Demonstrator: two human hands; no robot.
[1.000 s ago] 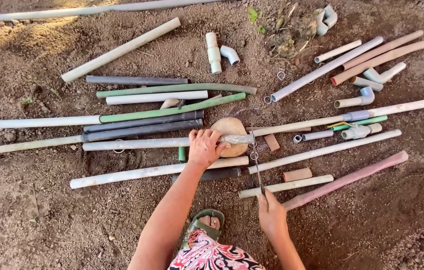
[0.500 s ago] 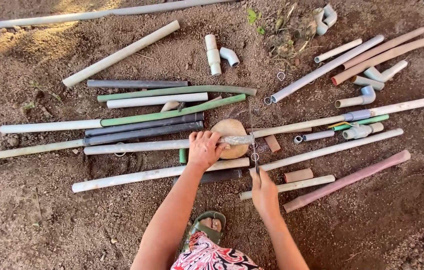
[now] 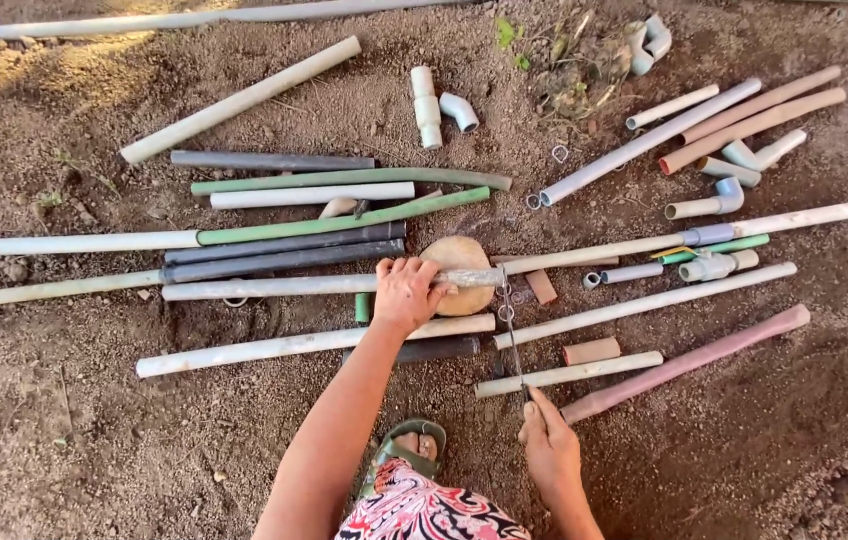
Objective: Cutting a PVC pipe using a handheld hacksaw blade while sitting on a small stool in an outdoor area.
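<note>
The left hand (image 3: 406,293) is curled, palm down, clamped over a long grey pipe (image 3: 284,287) — dusty, lying flat across a flat tan stone (image 3: 459,295) at the hand's 3 o'clock. The right hand (image 3: 549,450) is pinched shut on the handle end of a thin hacksaw blade (image 3: 510,335), which runs toward 12 o'clock to the pipe's end.
</note>
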